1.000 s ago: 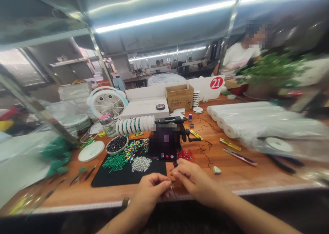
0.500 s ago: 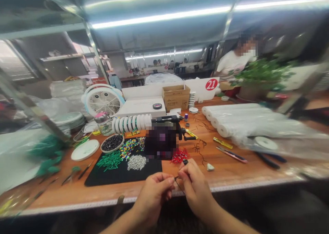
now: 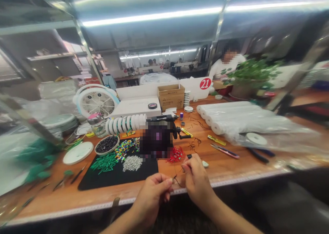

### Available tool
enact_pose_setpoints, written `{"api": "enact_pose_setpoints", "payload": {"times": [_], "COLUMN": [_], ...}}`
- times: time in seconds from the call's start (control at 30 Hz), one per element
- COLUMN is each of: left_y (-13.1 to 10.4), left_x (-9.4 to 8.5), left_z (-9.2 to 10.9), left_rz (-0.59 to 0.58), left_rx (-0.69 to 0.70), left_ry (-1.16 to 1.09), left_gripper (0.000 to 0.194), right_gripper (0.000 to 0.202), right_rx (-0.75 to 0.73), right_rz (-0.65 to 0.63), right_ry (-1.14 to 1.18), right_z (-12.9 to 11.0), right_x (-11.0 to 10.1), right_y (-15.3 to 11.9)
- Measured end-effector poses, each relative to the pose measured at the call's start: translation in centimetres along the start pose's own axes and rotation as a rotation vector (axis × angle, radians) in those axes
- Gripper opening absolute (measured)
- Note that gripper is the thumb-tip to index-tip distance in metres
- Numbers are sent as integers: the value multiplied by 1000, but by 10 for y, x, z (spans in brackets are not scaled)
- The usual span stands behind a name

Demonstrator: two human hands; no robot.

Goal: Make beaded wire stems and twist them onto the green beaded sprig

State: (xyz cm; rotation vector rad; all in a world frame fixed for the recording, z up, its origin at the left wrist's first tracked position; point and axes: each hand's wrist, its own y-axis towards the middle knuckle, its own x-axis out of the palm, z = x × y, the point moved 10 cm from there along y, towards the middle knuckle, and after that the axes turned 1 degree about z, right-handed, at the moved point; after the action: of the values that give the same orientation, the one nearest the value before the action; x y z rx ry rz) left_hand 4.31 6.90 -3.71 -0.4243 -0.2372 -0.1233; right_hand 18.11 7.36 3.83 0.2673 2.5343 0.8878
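Note:
Over the table's front edge, my left hand pinches a thin dark cord between thumb and index finger. To its right, my right hand has its fingers closed, and the cord's slack loop runs toward it. A small black piece shows at the right index finger; whether it is held or worn cannot be made out. Just beyond the hands lies a heap of small red pieces. Silver beads and green tubes are piled on a black mat.
A black-handled winder carries white spools behind the piles. A dish of black pieces stands left. Tweezers, pliers and wrapped white rolls lie right. Beyond are a fan, a cardboard box and a person.
My hands have drawn a little apart, and more of the dark cord shows between them. The whole scene has shifted slightly left in view.

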Motion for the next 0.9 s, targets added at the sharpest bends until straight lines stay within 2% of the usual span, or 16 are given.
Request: {"api": "enact_pose_setpoints", "payload": {"times": [0.13, 0.23, 0.37, 0.47, 0.63, 0.77, 0.9], "left_y": [2, 5, 9, 10, 6, 0, -11], "left_x": [10, 17, 22, 25, 43, 47, 54], "left_z": [0, 2, -2, -7, -14, -31, -49], "left_rz": [-93, -130, -136, -136, -222, -181, -209], "left_rx": [-39, -28, -64, -124, -168, -247, -290], "left_ry": [8, 99, 318, 373, 226, 119, 78], "left_gripper": [33, 39, 37, 31, 28, 32, 32], "right_gripper": [20, 20, 19, 19, 19, 17, 17], "right_rx": [72, 92, 84, 58, 91, 166, 145], "right_rz": [-67, -128, -138, -162, -260, -350, -473], "right_ry": [58, 107, 117, 115, 142, 176, 224], "right_z": [4, 3, 1, -1, 8, 22, 13], "right_x": [-2, -2, -5, -4, 2, 8, 12], "right_y": [6, 9, 9, 9, 10, 8, -2]}}
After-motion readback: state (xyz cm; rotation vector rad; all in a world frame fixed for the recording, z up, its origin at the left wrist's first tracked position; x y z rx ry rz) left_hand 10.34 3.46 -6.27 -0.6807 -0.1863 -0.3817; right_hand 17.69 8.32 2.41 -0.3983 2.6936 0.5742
